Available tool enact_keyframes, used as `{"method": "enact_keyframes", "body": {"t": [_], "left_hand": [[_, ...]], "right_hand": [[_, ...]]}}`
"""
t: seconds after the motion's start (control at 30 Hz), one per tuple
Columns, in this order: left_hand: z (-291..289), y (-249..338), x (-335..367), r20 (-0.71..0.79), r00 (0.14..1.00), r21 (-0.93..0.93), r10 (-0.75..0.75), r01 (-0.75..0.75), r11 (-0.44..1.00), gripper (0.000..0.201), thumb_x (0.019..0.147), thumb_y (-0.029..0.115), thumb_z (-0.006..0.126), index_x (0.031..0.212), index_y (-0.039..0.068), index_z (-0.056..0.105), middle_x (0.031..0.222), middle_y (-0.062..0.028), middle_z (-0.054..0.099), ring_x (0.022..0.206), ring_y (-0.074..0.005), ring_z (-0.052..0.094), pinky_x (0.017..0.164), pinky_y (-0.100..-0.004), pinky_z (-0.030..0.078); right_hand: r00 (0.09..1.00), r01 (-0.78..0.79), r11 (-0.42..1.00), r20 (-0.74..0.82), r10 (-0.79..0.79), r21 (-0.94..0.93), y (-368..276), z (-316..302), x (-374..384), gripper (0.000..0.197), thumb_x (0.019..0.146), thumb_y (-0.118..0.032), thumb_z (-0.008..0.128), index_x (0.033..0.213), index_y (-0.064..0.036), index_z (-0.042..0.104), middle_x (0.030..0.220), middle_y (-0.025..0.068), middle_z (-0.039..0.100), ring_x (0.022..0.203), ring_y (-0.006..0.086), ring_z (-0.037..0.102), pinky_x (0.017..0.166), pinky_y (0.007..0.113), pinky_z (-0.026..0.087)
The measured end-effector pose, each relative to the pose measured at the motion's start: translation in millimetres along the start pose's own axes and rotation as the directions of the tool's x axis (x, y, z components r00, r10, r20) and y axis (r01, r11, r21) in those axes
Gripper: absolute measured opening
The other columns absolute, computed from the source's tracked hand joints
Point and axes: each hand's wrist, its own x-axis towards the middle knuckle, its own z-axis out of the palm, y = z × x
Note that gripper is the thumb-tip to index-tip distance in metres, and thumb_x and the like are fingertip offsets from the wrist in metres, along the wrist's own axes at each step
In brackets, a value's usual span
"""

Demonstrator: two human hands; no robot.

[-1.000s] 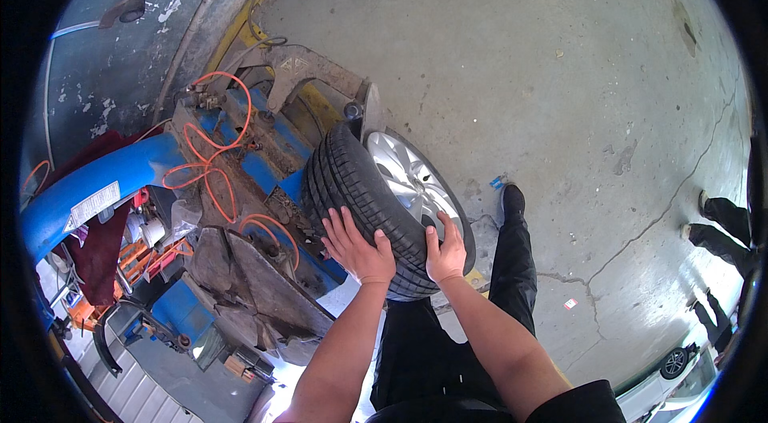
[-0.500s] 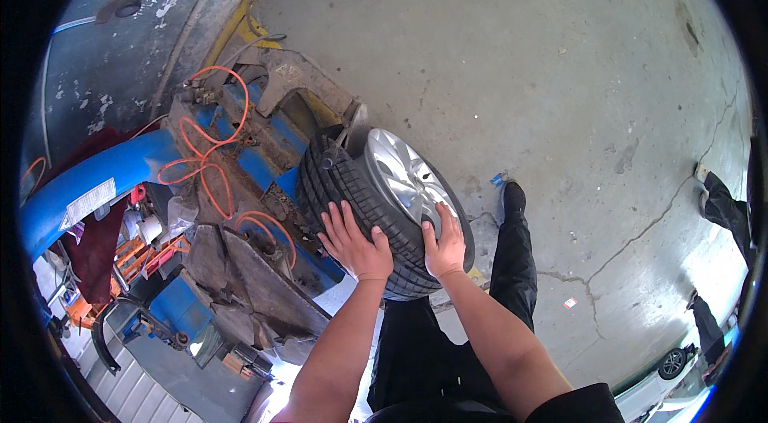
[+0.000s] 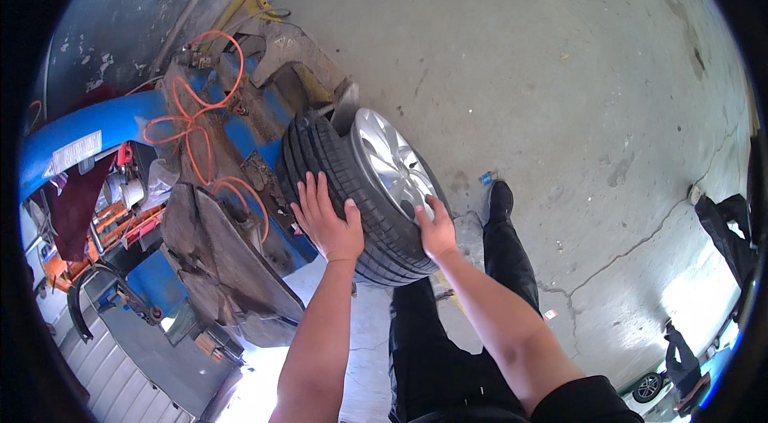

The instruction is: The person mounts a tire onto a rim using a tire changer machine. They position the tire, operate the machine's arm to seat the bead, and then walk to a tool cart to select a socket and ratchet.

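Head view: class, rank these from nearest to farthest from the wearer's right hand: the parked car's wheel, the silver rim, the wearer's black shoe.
1. Silver rim: at the right hand's fingertips, up and to the left.
2. Black shoe: on the floor, to the hand's right.
3. Parked car's wheel: far off, at the lower right edge.
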Motion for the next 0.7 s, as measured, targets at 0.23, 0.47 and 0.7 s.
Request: {"method": "enact_keyframes", "body": {"t": [0.23,0.47,0.7], "left_hand": [[21.8,-37.4,-88.3,-0.165,0.901,-0.821,-0.401,0.100,0.562,0.080,0.116,0.044,0.062,0.178,0.002,0.035,0.185,-0.0212,0.034,0.167,-0.0375,0.039,0.139,-0.0509,0.026],[150.4,-108.7,-269.8,0.616,0.526,-0.785,-0.587,0.471,-0.402,0.069,0.119,0.051,0.050,0.176,0.013,0.043,0.182,-0.0126,0.043,0.166,-0.0351,0.042,0.139,-0.0518,0.032],[256.5,-186.7,-345.6,0.600,0.800,-0.192,-0.008,0.154,0.969,0.074,0.112,0.037,0.065,0.177,0.010,0.043,0.184,-0.0204,0.039,0.169,-0.0436,0.035,0.140,-0.0549,0.028]], "right_hand": [[0.960,-0.216,0.958,0.140,0.243,-0.189,119.1,-24.5,45.9,0.065,0.109,-0.051,0.067,0.155,-0.0045,0.069,0.145,0.0240,0.077,0.139,0.0394,0.072,0.117,0.046,0.054],[0.949,-0.157,0.958,0.231,0.213,-0.240,140.0,3.9,101.7,0.067,0.114,-0.056,0.054,0.153,-0.0040,0.071,0.146,0.0258,0.076,0.140,0.0405,0.070,0.120,0.047,0.050],[0.901,-0.257,0.938,0.294,0.320,-0.232,137.8,10.7,121.4,0.094,0.116,-0.072,0.037,0.149,0.0102,0.068,0.151,0.0380,0.068,0.147,0.0459,0.064,0.124,0.048,0.044]]}}
